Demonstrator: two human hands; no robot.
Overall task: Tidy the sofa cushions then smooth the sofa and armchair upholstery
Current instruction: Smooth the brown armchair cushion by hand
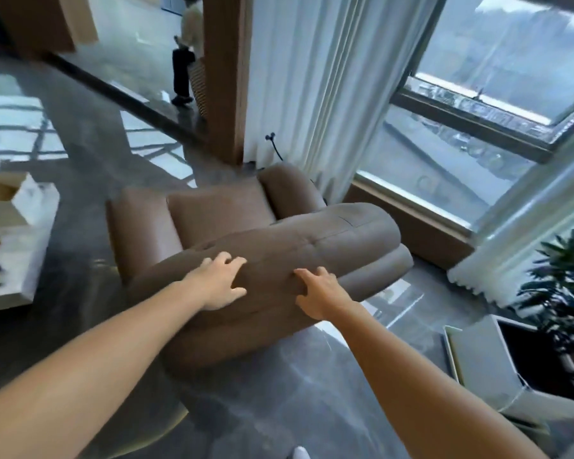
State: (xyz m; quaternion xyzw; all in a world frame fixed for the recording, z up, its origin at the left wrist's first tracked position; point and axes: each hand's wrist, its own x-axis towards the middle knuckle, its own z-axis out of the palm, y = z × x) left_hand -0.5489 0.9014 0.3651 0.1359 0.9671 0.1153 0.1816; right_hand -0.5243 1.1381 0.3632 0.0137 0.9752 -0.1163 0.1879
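A brown upholstered armchair (328,240) stands in the middle of the view, seen from behind its padded backrest. My left hand (221,284) rests on the top of the backrest with fingers spread and slightly curled. My right hand (318,291) lies on the same backrest a little to the right, fingers apart and pressing into the fabric. Neither hand holds anything. The seat cushion (219,210) and both armrests show beyond the backrest. No sofa is in view.
A white low table (17,260) with printed items stands at the left. White curtains (315,87) and a large window (478,104) lie behind the chair. A potted plant (560,286) in a white planter stands at right. A person (186,48) stands far back on the glossy floor.
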